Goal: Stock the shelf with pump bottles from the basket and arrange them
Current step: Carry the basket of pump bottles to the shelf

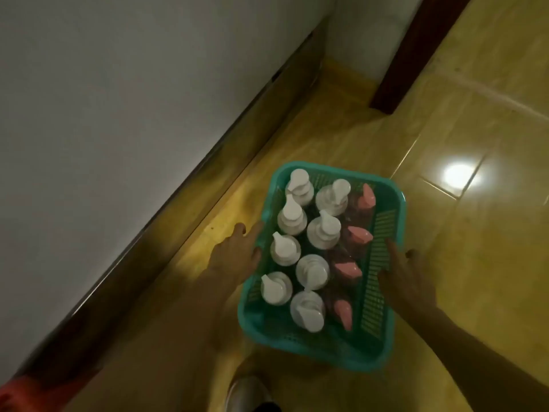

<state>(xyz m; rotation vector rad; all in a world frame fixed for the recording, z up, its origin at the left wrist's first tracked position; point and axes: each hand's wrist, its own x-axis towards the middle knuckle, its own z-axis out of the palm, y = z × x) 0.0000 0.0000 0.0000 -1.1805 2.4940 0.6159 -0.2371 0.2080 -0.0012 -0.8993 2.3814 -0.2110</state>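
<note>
A teal plastic basket (326, 362) sits low over the yellow tiled floor. It holds several upright white pump bottles (323, 230) in two rows and a row of darker bottles with pink pump heads (359, 234) along its right side. My left hand (237, 254) grips the basket's left rim, fingers curled over the edge and thumb spread outward. My right hand (407, 275) grips the right rim, with fingers inside the slatted wall and the thumb outside. I cannot tell whether the basket rests on the floor or hangs just above it.
A large white panel (104, 99) with a dark lower edge runs diagonally along the left. A dark wooden door frame (416, 46) stands at the top right. My shoe (248, 391) is just below the basket. A lamp's reflection (457, 173) glares on the tiles.
</note>
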